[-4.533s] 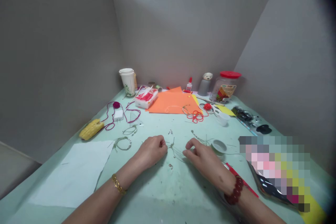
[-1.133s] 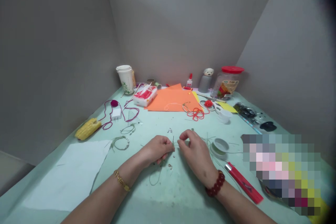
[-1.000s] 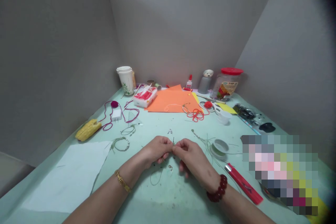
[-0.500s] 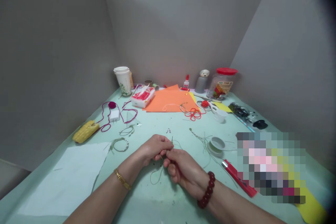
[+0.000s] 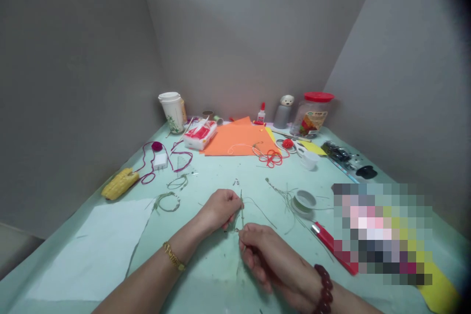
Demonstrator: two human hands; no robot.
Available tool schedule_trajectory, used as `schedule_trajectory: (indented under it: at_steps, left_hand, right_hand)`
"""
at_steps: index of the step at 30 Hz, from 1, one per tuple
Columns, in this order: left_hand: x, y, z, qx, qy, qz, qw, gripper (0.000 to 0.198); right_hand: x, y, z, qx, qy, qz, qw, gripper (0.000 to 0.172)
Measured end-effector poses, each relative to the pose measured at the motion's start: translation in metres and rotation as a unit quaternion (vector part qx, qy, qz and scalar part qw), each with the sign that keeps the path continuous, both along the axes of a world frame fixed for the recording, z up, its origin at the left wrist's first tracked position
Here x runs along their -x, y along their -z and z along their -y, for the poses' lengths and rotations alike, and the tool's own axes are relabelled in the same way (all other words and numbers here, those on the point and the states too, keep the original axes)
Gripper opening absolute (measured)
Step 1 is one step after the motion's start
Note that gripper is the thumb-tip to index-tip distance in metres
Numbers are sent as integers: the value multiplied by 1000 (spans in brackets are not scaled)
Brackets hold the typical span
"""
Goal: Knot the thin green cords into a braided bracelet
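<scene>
In the head view, the person's left hand (image 5: 219, 211) is clenched, pinching a thin green cord (image 5: 242, 211) that stands upright from its fingertips. The right hand (image 5: 270, 260) is curled closed on the same cord lower down. Both hands are left of a spool of green wire (image 5: 304, 201), and one loose strand arcs toward it.
</scene>
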State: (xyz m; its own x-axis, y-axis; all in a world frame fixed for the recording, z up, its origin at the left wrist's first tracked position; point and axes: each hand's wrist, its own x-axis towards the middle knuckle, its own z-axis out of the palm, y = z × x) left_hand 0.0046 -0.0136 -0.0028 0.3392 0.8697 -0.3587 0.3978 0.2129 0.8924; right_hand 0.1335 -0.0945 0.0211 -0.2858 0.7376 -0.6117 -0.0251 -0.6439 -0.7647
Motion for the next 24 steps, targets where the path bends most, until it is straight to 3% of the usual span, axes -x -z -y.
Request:
schedule_trajectory:
  at_steps: [8, 14, 16, 18, 21, 22, 24]
  left_hand:
    - [-8, 1, 6, -100, -43, -95, 990, 17]
    - [1, -3, 2, -1, 24, 3, 1000, 14]
    - [3, -3, 1, 12, 31, 11, 999, 12]
    - [3, -1, 0, 5, 27, 6, 1000, 10]
    - [1, 1, 0, -10, 28, 3, 1000, 9]
    - [1, 1, 1, -11, 27, 1, 1000, 9]
    - [0, 2, 1, -7, 22, -2, 1000, 10]
  right_hand:
    - [-1, -4, -4, 13, -19, 31, 999, 11]
    - [-5, 1, 0, -56, -80, 122, 988, 15]
    - [-10, -2, -3, -111, -137, 187, 966, 19]
    - [-16, -7, -11, -208, -170, 291, 918, 24]
    - [-22, -13, -34, -384, -89, 437, 808, 21]
    - [-23, -13, -42, -422, -63, 437, 791, 15]
    - [-20, -8, -55, -411, -48, 400, 818, 11]
